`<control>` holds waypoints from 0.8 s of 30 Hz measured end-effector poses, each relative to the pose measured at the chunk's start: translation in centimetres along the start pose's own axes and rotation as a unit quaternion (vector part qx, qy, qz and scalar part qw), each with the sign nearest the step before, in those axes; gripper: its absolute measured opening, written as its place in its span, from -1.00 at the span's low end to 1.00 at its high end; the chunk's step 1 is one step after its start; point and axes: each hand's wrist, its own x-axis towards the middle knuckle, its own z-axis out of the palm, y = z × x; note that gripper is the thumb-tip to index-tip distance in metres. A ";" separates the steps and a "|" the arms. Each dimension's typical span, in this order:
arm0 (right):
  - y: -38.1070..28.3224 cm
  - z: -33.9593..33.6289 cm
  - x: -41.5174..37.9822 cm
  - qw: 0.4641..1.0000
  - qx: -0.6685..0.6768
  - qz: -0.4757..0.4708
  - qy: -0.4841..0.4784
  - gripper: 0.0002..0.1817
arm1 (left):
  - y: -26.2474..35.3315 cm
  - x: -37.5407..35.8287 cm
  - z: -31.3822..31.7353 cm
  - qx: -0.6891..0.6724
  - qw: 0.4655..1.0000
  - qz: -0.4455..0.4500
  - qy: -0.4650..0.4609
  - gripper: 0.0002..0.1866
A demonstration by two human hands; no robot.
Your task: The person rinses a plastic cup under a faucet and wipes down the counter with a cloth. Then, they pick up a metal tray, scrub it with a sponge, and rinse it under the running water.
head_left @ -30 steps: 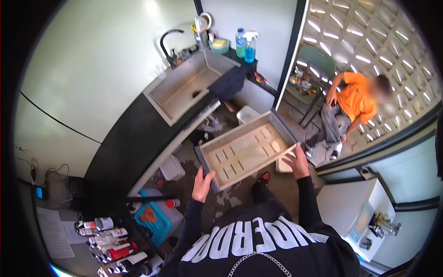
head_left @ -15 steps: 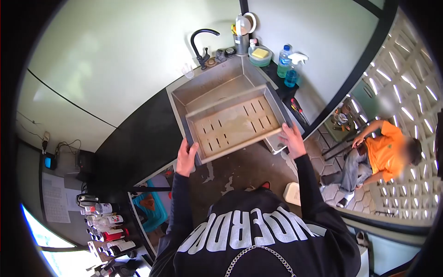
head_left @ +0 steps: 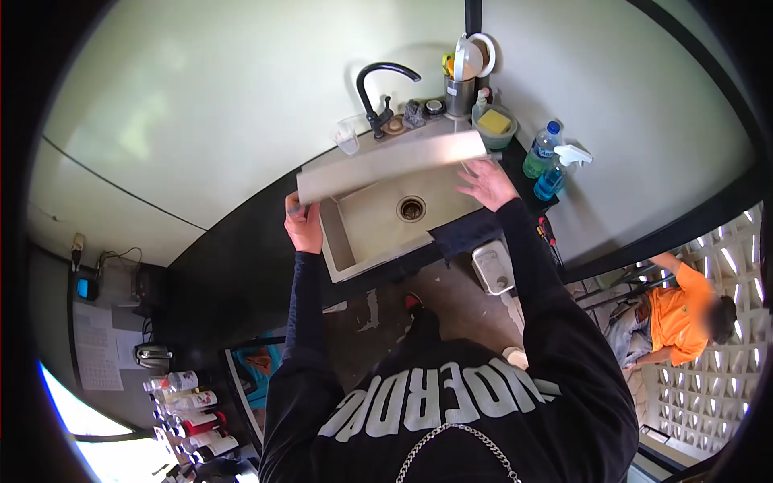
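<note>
The slotted metal tray (head_left: 390, 165) is tipped up on its side above the back part of the steel sink (head_left: 366, 229), its outer face showing. My left hand (head_left: 303, 225) grips the tray's left end. Fingers spread, my right hand (head_left: 488, 185) is at the tray's right end, its thumb and fingers over the sink. Below the tray the round drain (head_left: 411, 209) shows in the sink bottom. A black faucet (head_left: 374, 97) rises behind the tray. A dark cloth (head_left: 467, 233) lies over the sink's front edge.
A clear cup (head_left: 347, 138), a metal utensil holder (head_left: 460, 97), a bowl with a yellow sponge (head_left: 494, 122), a bottle (head_left: 541, 150) and a spray bottle (head_left: 555, 177) stand around the sink. A person in orange (head_left: 678, 314) sits at the right. Several bottles are at lower left.
The tray has moved away from me and turned from lying flat to standing on its side. The sink bottom and drain now show. My right hand's fingers have spread.
</note>
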 end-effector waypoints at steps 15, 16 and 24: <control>4.4 0.3 4.2 0.999 -0.043 -0.006 -0.016 -0.34 | -7.6 3.1 1.7 -0.626 0.659 -0.354 -0.220 -0.37; 4.4 -0.2 5.0 0.991 -0.128 0.022 -0.017 -0.34 | -6.6 2.8 2.1 -0.609 0.662 -0.382 -0.209 -0.38; -7.6 -4.0 13.5 0.506 -0.760 -0.344 0.218 -0.52 | -4.5 -0.4 2.6 -0.583 0.685 -0.420 -0.125 -0.38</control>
